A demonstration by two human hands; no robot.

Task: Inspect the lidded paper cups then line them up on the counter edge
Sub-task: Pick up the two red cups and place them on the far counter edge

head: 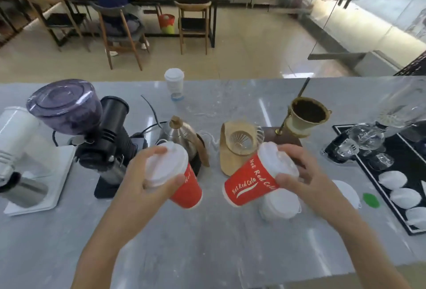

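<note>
I hold two red paper cups with white lids above the grey counter (207,242). My left hand (147,173) grips the lid end of the left red cup (187,189), which tilts with its base down and to the right. My right hand (299,173) grips the lid end of the right red cup (249,185), which lies almost sideways with its base pointing left. A white lidded cup (174,83) stands upright at the far counter edge. Another white-lidded cup (280,205) sits on the counter under my right hand, partly hidden.
A black coffee grinder (101,136) and a white appliance (18,150) stand at the left. A steel kettle (179,134), a glass dripper on a wooden holder (239,143) and a pour-over stand (304,115) fill the middle. A black tray (391,173) with glassware and paper filters lies right.
</note>
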